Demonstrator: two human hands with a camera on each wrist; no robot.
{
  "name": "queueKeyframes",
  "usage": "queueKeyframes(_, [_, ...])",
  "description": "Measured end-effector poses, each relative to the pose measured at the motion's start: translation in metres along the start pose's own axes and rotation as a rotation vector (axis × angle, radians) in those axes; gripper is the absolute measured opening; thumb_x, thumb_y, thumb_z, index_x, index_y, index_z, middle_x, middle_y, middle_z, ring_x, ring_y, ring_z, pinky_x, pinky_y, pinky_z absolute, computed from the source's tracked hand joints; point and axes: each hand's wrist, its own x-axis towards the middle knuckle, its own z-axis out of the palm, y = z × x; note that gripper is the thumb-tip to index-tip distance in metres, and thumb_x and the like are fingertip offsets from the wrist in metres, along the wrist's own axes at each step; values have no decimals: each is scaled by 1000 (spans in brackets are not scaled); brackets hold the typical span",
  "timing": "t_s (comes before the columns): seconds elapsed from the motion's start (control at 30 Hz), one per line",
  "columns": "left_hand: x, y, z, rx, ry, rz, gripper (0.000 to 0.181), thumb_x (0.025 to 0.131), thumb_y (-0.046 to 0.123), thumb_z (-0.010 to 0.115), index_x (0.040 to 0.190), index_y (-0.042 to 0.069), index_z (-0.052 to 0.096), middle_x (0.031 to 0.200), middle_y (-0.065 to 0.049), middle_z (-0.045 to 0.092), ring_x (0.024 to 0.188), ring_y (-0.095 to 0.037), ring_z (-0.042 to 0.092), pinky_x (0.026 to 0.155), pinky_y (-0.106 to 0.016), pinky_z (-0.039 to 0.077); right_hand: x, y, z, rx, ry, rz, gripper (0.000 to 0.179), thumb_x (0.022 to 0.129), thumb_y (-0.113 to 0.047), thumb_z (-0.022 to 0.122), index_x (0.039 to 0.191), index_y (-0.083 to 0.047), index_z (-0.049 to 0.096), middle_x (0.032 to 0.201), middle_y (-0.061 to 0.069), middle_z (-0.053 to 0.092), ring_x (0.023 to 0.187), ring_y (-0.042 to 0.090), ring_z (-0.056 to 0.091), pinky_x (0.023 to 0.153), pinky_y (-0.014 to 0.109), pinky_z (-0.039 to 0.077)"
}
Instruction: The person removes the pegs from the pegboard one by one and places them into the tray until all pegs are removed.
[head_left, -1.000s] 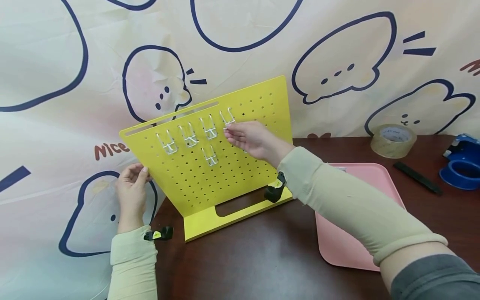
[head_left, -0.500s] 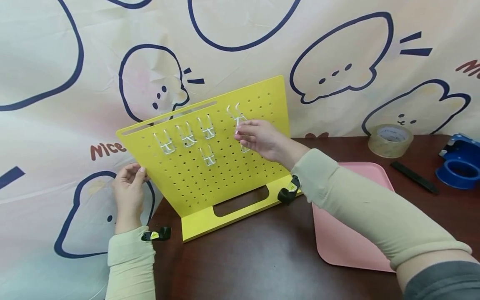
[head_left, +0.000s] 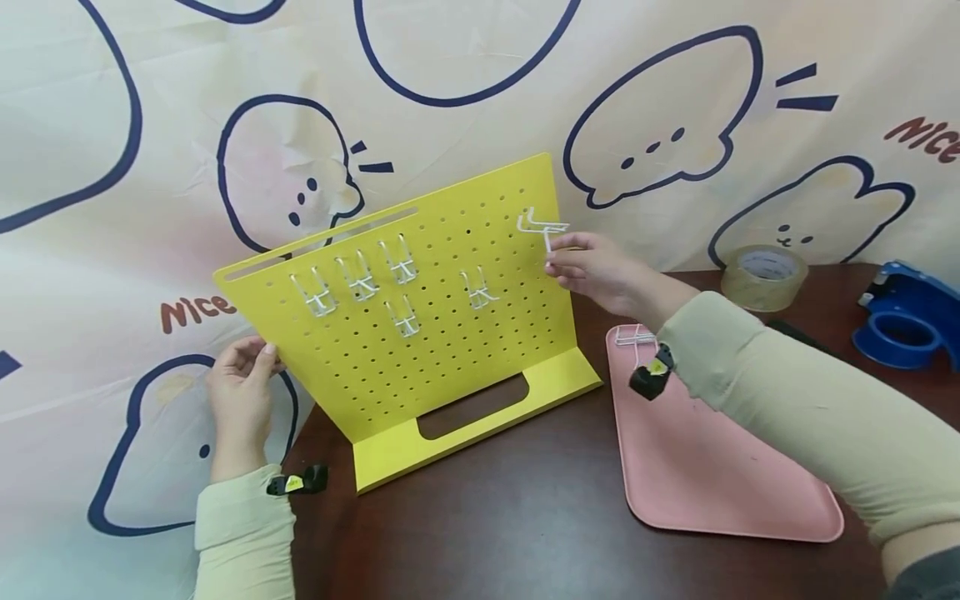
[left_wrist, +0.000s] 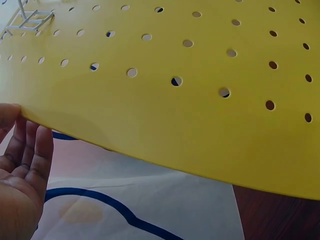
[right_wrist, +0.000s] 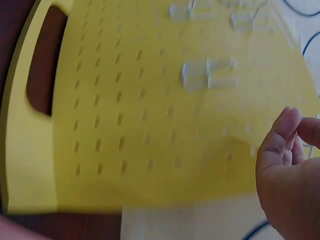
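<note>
A yellow pegboard (head_left: 450, 392) leans back on its flat base. My left hand (head_left: 242, 387) pinches the board's left edge between thumb and fingers; in the left wrist view, the thumb lies on the front face and the fingers (left_wrist: 41, 150) behind. My right hand (head_left: 600, 271) pinches a white wire hook (head_left: 553, 227) by its stem, in front of the board's upper right side, its two bent prongs pointing toward the board. Several white hooks hang on the board, among them a lower right hook (head_left: 477, 292) and a lower middle hook (head_left: 403, 321).
Right of the board lies a pink tray (head_left: 697, 475) with white wire hooks (head_left: 636, 338) at its far left corner. Beyond it stand a roll of clear tape (head_left: 765, 279) and a blue tape dispenser (head_left: 900, 329). A printed cloth (head_left: 465, 50) hangs behind.
My right hand has drawn the hook away from the board's top row and moved it right, toward the board's right edge. My left hand keeps its hold on the left edge.
</note>
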Motion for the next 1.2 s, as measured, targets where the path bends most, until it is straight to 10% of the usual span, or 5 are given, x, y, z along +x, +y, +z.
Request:
queueKeyframes(0.63, [0,-1,-4,8,13,-8,11,101,0,64,97,10,68,93,-1,64,81,-12,62,71,-14,54,-23,67,-160,-489,203,57,44,109,-11,50,143,13,39,101,-2,63,86,0,62,81,19,55])
queueKeyframes(1.2, [0,2,-1,-12,-2,-11,8,101,2,65,102,8,70,97,-2,65,86,-14,63,73,-15,54,-34,123,-198,-594,195,189,48,108,-16,53,143,15,41,95,-1,68,81,9,60,70,26,51])
